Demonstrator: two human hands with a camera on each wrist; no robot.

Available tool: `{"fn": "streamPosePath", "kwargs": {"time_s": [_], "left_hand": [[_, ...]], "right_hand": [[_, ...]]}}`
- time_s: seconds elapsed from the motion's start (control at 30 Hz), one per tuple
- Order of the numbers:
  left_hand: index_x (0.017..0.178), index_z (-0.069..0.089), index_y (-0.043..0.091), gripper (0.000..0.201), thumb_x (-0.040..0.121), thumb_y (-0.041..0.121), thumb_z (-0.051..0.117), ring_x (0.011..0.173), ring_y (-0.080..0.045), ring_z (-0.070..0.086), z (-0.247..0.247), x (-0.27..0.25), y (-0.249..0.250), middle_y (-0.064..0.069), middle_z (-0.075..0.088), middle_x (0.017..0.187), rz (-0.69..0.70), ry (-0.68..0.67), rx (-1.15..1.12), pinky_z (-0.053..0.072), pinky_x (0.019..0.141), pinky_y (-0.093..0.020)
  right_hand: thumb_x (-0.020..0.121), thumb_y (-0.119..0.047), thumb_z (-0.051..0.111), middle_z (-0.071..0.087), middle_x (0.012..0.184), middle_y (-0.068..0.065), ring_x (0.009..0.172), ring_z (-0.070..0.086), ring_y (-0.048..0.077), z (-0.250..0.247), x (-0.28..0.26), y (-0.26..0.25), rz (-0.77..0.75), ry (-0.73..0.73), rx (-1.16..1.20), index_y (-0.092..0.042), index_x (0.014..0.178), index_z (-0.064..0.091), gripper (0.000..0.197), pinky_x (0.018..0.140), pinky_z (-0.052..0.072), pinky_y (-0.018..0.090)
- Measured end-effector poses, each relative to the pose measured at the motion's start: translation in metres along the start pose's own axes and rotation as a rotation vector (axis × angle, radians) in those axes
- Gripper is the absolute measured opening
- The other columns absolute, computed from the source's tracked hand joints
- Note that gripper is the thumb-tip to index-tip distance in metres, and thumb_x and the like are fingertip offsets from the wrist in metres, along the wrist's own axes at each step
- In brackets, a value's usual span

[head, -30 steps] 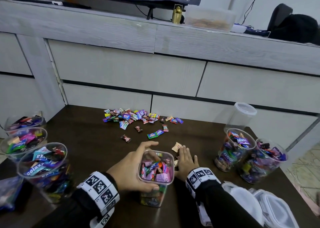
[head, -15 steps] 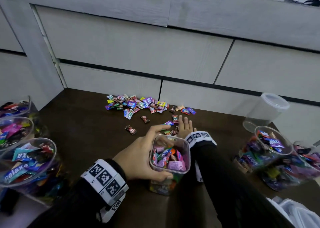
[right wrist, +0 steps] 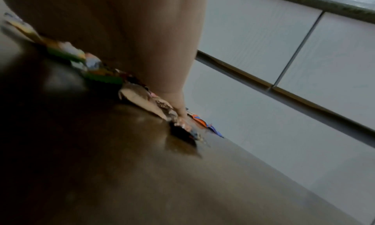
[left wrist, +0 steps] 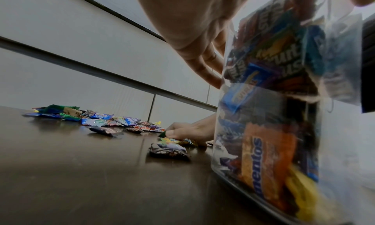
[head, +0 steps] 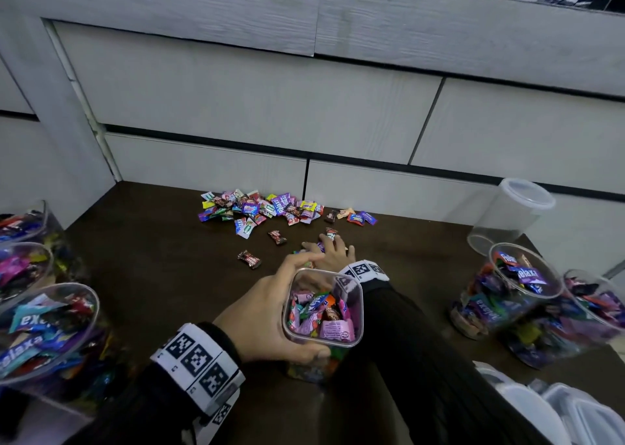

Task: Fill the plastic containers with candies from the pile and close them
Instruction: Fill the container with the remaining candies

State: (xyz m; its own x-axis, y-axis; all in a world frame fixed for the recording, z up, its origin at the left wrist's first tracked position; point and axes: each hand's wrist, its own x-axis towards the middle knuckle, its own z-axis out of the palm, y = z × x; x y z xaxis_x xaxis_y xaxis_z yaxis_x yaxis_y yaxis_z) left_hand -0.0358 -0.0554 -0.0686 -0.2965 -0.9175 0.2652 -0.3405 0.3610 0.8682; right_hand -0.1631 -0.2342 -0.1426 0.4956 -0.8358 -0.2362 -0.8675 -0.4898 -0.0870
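Note:
My left hand (head: pixel 267 306) grips a square clear plastic container (head: pixel 360 309) that stands on the dark table (head: pixel 152 275), packed with wrapped candies to the rim and without a lid. The left wrist view shows its wall (left wrist: pixel 334 132) close up. Just beyond the container, my right hand (head: pixel 333 253) lies flat with spread fingers on a few loose candies (right wrist: pixel 146 97). The candy pile (head: pixel 267 208) sits further back along the table's far edge, also visible as the candy pile (left wrist: pixel 105 121) low on the tabletop.
Filled round containers stand at the left (head: pixel 50 329) and right (head: pixel 507 295). An empty clear container (head: pixel 510 214) leans at the back right. White lids (head: pixel 558 417) lie at the bottom right. Grey drawer fronts (head: pixel 236 106) rise behind the table. Single candies (head: pixel 249 259) lie left of my right hand.
My right hand has slid forward from beside the container onto the loose candies near the pile. The left hand kept its hold on the container.

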Motion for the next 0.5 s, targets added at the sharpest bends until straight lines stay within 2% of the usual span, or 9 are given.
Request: {"fn": "streamPosePath", "kwargs": {"time_s": [0.07, 0.17, 0.27, 0.4, 0.5], "left_hand": [[0.142, 0.026, 0.042, 0.103, 0.061, 0.042, 0.090, 0.121, -0.005, 0.059, 0.000, -0.001, -0.001, 0.019, 0.059, 0.130, 0.003, 0.005, 0.006, 0.047, 0.101, -0.026], [0.142, 0.027, 0.041, 0.104, 0.059, 0.042, 0.090, 0.118, -0.005, 0.060, 0.001, -0.003, -0.002, 0.019, 0.060, 0.127, -0.004, 0.017, 0.022, 0.049, 0.101, -0.032], [0.141, 0.028, 0.043, 0.104, 0.058, 0.039, 0.091, 0.117, -0.005, 0.061, 0.002, -0.004, -0.003, 0.020, 0.061, 0.125, -0.018, 0.020, 0.024, 0.050, 0.100, -0.033], [0.139, 0.029, 0.046, 0.102, 0.058, 0.040, 0.091, 0.115, -0.005, 0.062, 0.003, -0.005, -0.002, 0.021, 0.061, 0.123, -0.046, 0.019, 0.009, 0.051, 0.099, -0.032], [0.138, 0.029, 0.048, 0.101, 0.058, 0.041, 0.090, 0.114, -0.006, 0.063, 0.003, -0.005, 0.000, 0.021, 0.061, 0.123, -0.058, 0.014, 0.009, 0.052, 0.098, -0.033]], "right_hand": [[0.092, -0.058, 0.039, 0.027, 0.147, 0.010, 0.133, 0.026, 0.032, -0.002, -0.006, 0.002, -0.053, 0.092, -0.092, -0.026, 0.141, 0.033, 0.058, 0.102, 0.030, 0.051], [0.095, -0.054, 0.036, 0.036, 0.134, 0.011, 0.121, 0.036, 0.030, -0.004, -0.017, 0.008, -0.078, 0.147, -0.190, -0.019, 0.132, 0.037, 0.051, 0.092, 0.035, 0.044], [0.092, -0.062, 0.032, 0.037, 0.134, 0.010, 0.122, 0.036, 0.031, 0.002, -0.030, 0.020, -0.037, 0.174, -0.241, -0.021, 0.128, 0.038, 0.055, 0.091, 0.033, 0.045], [0.084, -0.074, 0.029, 0.024, 0.145, 0.007, 0.132, 0.024, 0.032, 0.007, -0.045, 0.035, 0.092, 0.140, -0.183, -0.033, 0.129, 0.036, 0.061, 0.094, 0.028, 0.051], [0.083, -0.075, 0.031, 0.027, 0.139, 0.006, 0.127, 0.028, 0.031, 0.007, -0.052, 0.032, 0.154, 0.100, -0.095, -0.034, 0.129, 0.037, 0.062, 0.092, 0.032, 0.050]]}}
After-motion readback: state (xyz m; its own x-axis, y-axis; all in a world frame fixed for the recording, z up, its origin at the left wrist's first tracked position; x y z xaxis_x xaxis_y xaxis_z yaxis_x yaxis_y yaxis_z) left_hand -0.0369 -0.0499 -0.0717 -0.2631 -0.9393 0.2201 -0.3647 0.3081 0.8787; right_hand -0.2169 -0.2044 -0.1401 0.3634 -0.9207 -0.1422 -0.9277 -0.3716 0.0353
